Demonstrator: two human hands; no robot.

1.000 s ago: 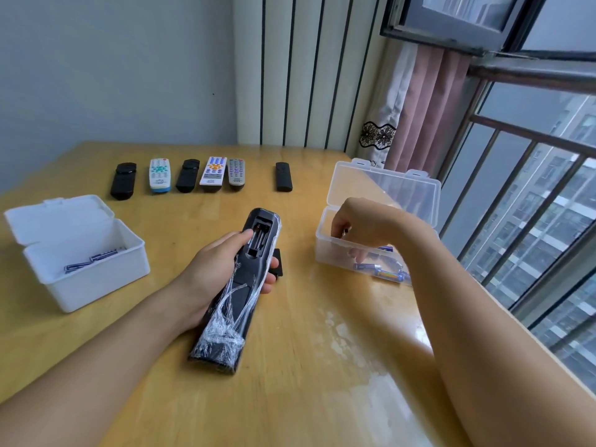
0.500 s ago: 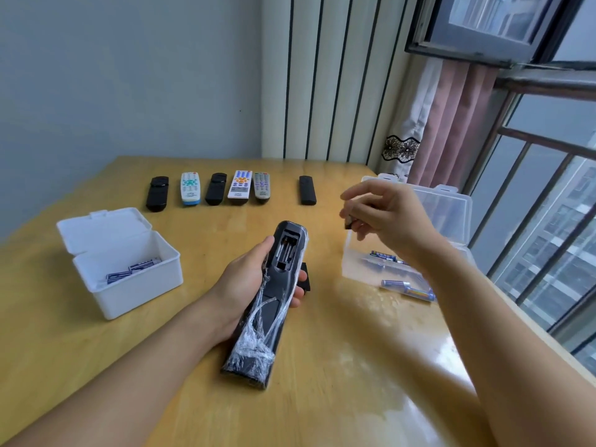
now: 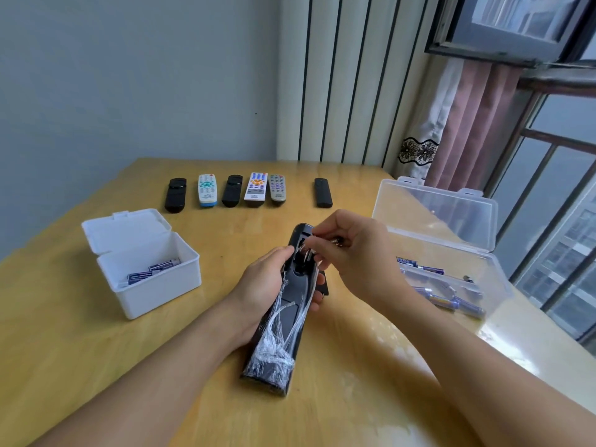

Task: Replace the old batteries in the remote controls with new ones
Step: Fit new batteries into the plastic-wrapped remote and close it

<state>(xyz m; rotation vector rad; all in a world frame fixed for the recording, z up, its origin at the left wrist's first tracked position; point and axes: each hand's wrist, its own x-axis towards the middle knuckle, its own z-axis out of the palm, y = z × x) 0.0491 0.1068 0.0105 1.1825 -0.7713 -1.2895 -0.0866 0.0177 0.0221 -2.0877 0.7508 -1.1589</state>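
My left hand (image 3: 263, 290) grips a black remote (image 3: 283, 321) wrapped in crinkled plastic film, back side up, its battery bay open at the far end. My right hand (image 3: 351, 253) pinches a battery (image 3: 337, 241) just above that open bay, fingertips over the slot. The remote's black cover (image 3: 323, 285) lies on the table right beside it. A clear plastic box (image 3: 451, 250) at the right holds several blue batteries (image 3: 419, 269). A white box (image 3: 145, 266) at the left holds a few batteries (image 3: 154, 271).
Several more remotes (image 3: 254, 188) lie in a row at the far side of the wooden table (image 3: 80, 350). The window with bars and a pink curtain (image 3: 467, 124) stands at the right. A glossy wet-looking patch covers the table near my right forearm.
My right hand came out of the clear box with a battery and moved left to the remote's open bay. My left hand kept hold of the remote.
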